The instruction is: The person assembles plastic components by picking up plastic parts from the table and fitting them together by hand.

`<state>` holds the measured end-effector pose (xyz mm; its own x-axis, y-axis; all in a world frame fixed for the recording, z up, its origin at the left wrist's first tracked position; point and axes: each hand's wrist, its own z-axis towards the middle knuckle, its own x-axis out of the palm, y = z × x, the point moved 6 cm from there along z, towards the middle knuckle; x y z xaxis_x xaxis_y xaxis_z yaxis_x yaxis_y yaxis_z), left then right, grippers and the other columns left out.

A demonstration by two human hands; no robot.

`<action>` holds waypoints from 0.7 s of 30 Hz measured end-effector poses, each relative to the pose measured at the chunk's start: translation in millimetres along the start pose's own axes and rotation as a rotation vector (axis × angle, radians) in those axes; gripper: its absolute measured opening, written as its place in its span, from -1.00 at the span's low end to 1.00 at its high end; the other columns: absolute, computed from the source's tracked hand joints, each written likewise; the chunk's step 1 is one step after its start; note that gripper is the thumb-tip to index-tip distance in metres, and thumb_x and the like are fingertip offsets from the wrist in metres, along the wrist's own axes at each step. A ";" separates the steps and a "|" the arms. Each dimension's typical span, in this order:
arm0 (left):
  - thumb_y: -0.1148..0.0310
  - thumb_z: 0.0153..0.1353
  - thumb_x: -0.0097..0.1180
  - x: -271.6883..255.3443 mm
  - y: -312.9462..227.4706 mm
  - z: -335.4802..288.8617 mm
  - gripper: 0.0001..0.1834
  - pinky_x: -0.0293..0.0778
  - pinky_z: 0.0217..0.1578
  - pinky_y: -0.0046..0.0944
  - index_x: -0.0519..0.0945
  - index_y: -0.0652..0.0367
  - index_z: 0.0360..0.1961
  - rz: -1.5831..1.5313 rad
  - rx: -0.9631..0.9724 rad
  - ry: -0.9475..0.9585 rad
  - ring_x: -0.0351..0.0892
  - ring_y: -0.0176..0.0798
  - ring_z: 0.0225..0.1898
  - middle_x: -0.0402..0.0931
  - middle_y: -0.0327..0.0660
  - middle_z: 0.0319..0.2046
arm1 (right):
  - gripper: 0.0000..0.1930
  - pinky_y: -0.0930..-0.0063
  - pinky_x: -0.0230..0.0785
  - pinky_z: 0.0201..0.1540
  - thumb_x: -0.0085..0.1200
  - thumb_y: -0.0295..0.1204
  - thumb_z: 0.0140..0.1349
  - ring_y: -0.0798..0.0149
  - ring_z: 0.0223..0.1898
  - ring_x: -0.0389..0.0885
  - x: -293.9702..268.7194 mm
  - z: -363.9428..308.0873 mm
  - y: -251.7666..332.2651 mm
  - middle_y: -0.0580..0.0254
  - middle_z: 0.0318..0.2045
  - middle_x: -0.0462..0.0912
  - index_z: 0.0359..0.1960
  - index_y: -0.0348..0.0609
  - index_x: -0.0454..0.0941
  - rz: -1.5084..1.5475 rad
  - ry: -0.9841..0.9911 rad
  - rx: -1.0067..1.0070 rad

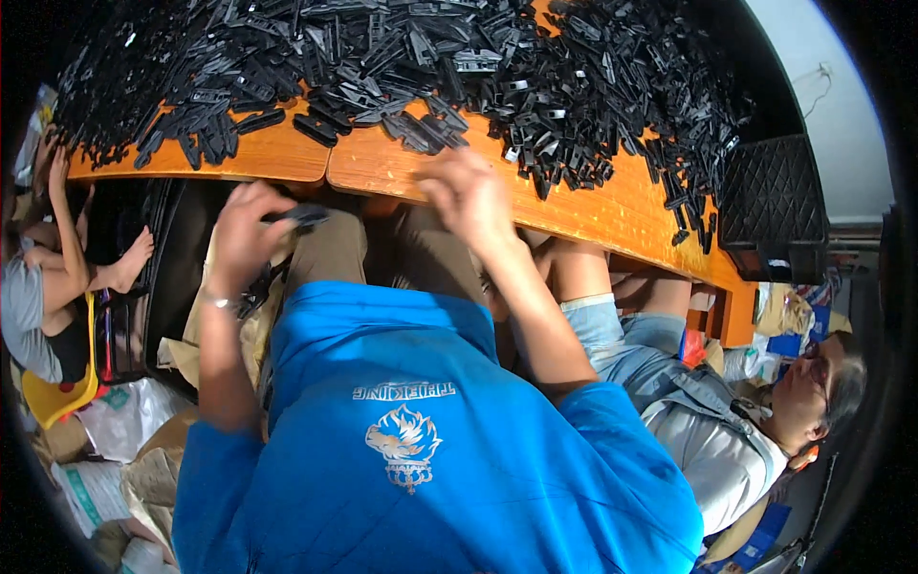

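left hand [251, 237]: grip pinching a black plastic piece [308, 215] over the lap | right hand [469, 196]: blurred above near edge of tabletop [368, 165], cannot tell if grip holds anything | heap of black pieces [382, 57] far | black crate [773, 201] right

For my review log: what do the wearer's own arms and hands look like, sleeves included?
The left hand and right hand are ungloved. Short blue sleeves leave both forearms uncovered. A silver-coloured band circles the left wrist; none shows on the right.
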<state>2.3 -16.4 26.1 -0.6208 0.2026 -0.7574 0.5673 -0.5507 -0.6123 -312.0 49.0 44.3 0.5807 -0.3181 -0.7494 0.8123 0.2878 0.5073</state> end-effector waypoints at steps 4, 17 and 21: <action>0.51 0.13 0.42 -48.5 47.5 -49.5 -0.63 0.53 0.09 -0.07 0.75 0.21 0.00 0.163 -0.308 0.030 0.63 0.08 -0.01 0.69 -0.08 -0.17 | -0.80 0.13 0.60 -0.09 0.42 -0.44 0.24 -0.03 -0.17 0.71 -76.3 -55.0 -71.3 0.09 -0.20 0.69 -0.11 -0.10 0.77 -0.364 -0.322 0.355; 0.51 0.12 0.45 3.0 -14.4 72.2 -0.61 0.56 0.09 0.01 0.76 0.07 0.01 0.220 0.091 -0.340 0.59 0.04 0.08 0.63 -0.19 -0.02 | -0.76 0.02 0.60 -0.07 0.34 -0.50 0.27 -0.16 -0.15 0.73 -75.0 -48.0 -94.1 0.01 -0.15 0.74 -0.02 -0.08 0.71 -0.409 -0.235 0.379; 0.52 0.11 0.46 12.6 -7.3 81.9 -0.69 0.54 0.10 0.01 0.73 0.09 -0.10 0.264 0.122 -0.303 0.58 0.02 0.10 0.61 -0.20 -0.03 | -0.71 0.04 0.60 -0.06 0.34 -0.61 0.22 -0.16 -0.15 0.71 -74.5 -44.5 -95.7 -0.01 -0.16 0.70 -0.02 -0.11 0.70 -0.344 -0.239 0.400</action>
<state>-53.9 -76.1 39.6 -0.6042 -0.1952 -0.7725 0.6713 -0.6471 -0.3615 -435.4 85.4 32.7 0.2379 -0.5412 -0.8066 0.8869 -0.2176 0.4076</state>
